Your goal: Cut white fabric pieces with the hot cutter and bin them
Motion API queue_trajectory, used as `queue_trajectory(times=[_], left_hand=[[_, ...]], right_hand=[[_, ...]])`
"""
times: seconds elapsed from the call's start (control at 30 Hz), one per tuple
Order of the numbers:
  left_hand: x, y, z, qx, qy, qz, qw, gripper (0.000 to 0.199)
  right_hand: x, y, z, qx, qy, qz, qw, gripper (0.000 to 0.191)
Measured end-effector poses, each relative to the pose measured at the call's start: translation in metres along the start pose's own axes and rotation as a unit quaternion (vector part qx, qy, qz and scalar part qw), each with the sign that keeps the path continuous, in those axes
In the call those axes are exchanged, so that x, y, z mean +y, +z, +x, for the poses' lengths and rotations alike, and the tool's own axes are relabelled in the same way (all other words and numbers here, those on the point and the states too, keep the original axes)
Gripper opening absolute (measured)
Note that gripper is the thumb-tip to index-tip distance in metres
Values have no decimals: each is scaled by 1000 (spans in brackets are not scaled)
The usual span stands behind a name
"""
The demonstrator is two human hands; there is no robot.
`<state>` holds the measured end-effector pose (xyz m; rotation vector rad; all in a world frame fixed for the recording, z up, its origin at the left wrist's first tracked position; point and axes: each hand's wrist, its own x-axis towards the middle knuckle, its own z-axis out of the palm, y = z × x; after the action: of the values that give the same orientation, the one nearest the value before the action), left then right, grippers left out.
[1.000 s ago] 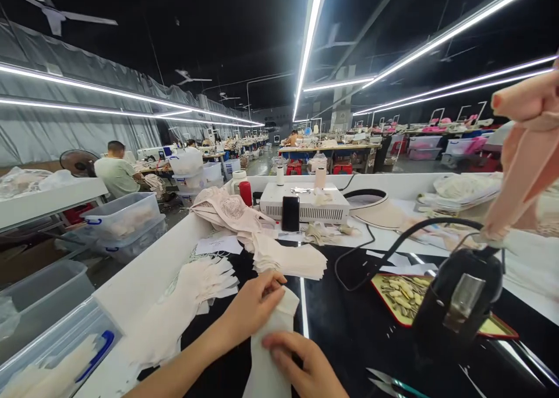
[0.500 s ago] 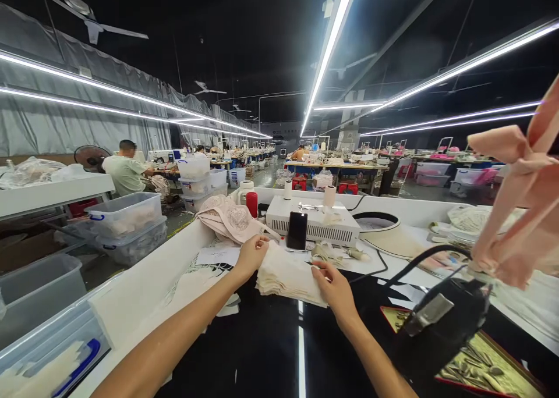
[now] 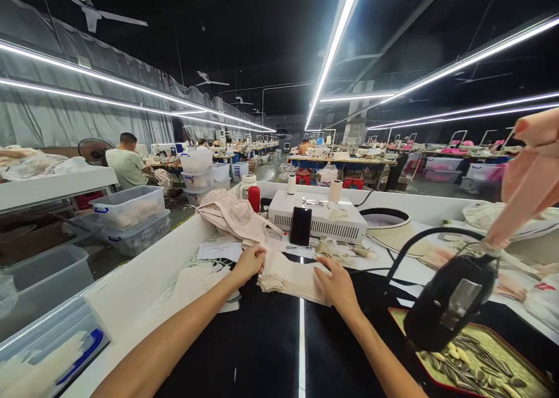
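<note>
A stack of cream fabric pieces point(image 3: 290, 276) lies on the black table top point(image 3: 271, 351), just in front of me. My left hand point(image 3: 250, 262) grips the stack's left end with its fingers curled on the cloth. My right hand point(image 3: 335, 284) rests on the stack's right end, fingers spread over it. Another pile of cream pieces point(image 3: 196, 281) lies fanned out to the left of my left arm.
Behind the stack stand a black phone point(image 3: 301, 226) and a white machine box point(image 3: 318, 220). A black hanging tool point(image 3: 449, 302) and a tray of small metal parts point(image 3: 476, 363) are at the right. Pink fabric point(image 3: 530, 177) hangs at the far right. Plastic bins point(image 3: 126, 209) stand left; people work beyond.
One second ago both hands held a single cream piece close to me. They then reached forward to the stack, and now they hold its two ends, shifted slightly nearer.
</note>
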<state>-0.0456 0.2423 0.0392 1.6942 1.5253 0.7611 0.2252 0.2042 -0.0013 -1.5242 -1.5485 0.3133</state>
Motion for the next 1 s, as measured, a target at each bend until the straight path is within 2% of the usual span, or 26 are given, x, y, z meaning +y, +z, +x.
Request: queue_trajectory(times=[0.1, 0.2, 0.3, 0.4, 0.5, 0.6, 0.83, 1.0], left_hand=[[-8, -32, -7, -1, -17, 27, 1000, 37], [-21, -81, -22, 16, -35, 91, 995, 36], [-35, -128, -49, 48, -48, 179, 982, 36], [-49, -156, -80, 67, -66, 255, 962, 35], [-62, -162, -102, 67, -93, 305, 945, 36], [-73, -156, -113, 64, -109, 328, 936, 36], [-86, -142, -121, 97, -91, 329, 935, 35], [-91, -141, -127, 136, -87, 325, 932, 36]], right_hand=[[-7, -7, -13, -9, -11, 13, 1000, 28], [-17, -14, -25, -28, -10, 39, 999, 37], [-28, -17, -41, -56, 2, 65, 996, 46], [-40, -15, -58, -87, 15, 83, 993, 47], [-50, -11, -74, -113, 17, 92, 989, 46], [-59, -10, -86, -135, 13, 93, 986, 46], [-80, -14, -110, -184, 7, 108, 977, 42], [-77, -10, -127, -199, 6, 138, 970, 42]])
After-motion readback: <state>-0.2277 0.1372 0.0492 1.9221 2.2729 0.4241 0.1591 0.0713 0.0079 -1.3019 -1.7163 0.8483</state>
